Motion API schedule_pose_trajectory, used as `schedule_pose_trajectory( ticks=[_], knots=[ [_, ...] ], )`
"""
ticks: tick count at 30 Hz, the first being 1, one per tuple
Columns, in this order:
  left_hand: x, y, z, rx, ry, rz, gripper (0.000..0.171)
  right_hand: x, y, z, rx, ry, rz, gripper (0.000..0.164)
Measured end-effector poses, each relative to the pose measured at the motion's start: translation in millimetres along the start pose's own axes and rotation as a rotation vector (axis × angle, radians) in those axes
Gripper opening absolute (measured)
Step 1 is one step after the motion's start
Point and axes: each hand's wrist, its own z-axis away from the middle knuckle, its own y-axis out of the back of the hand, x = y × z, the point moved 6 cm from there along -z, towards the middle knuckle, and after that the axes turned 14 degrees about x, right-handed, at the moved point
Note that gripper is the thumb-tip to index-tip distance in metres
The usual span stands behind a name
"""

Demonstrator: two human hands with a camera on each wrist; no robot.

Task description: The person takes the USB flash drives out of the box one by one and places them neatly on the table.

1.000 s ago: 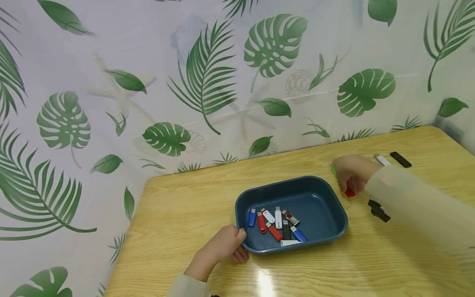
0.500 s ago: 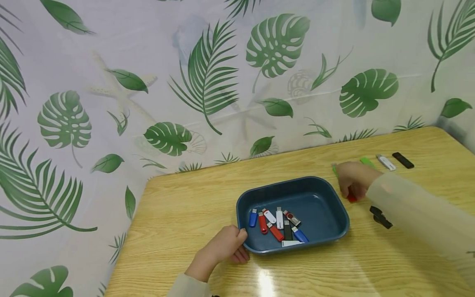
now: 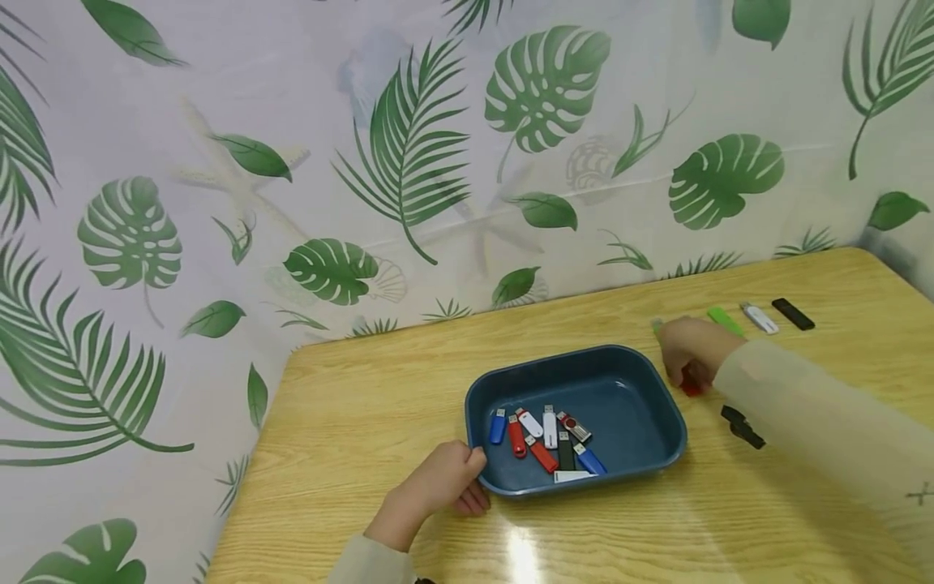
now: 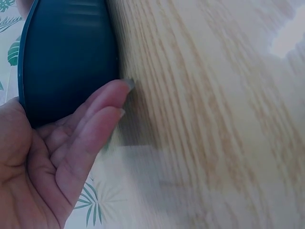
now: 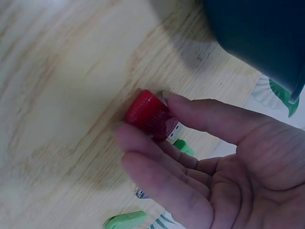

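Note:
My left hand grips the near left corner of a dark blue plastic tray, thumb over the rim. In the left wrist view, its fingers lie against the outside of the tray wall. Just right of the tray, my right hand pinches a red USB flash drive between thumb and fingers, close to the tabletop. Inside the tray lie several flash drives, among them a blue one, a red one, a white one and a black one.
On the wooden table, a green drive, a white drive and a black drive lie in a row at the back right. Another green thing shows behind my right hand. A leaf-patterned cloth hangs behind.
My right hand and forearm have shifted slightly towards me, uncovering the green drive and more of the white one. The left hand and tray stay put.

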Motion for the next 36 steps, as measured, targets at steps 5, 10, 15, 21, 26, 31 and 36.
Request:
schedule_pose_trajectory(
  ticks=[5, 10, 15, 21, 26, 31, 36],
  knots=[
    [-1.7, -0.5, -0.7, 0.008, 0.005, -0.003, 0.046, 1.5, -1.9, -3.2, -0.016, -0.025, -0.007, 0.031],
    [-1.7, 0.6, 0.3, 0.010, 0.010, 0.008, 0.045, 3.7, -2.7, -4.2, -0.008, -0.050, -0.041, 0.031],
    [-3.3, 0.8, 0.8, 0.008, 0.018, 0.006, 0.045, 2.7, -1.3, -0.4, 0.021, -0.013, -0.066, 0.028],
    [-6.1, 0.1, -0.4, 0.012, 0.020, 0.011, 0.045, 5.5, 12.0, 9.8, 0.077, 0.048, -0.091, 0.056],
    [-6.0, 1.5, -1.2, 0.014, 0.021, 0.002, 0.045, 7.7, 28.0, 19.6, 0.092, 0.061, -0.154, 0.074],
    [-5.4, 2.2, -1.0, 0.012, 0.020, 0.000, 0.045, -1.4, 43.5, 27.2, 0.121, 0.132, -0.051, 0.033],
    [-4.7, 1.3, -0.7, 0.023, 0.021, 0.002, 0.043, -12.1, 55.2, 38.0, 0.142, 0.187, -0.004, 0.027]
  ],
)
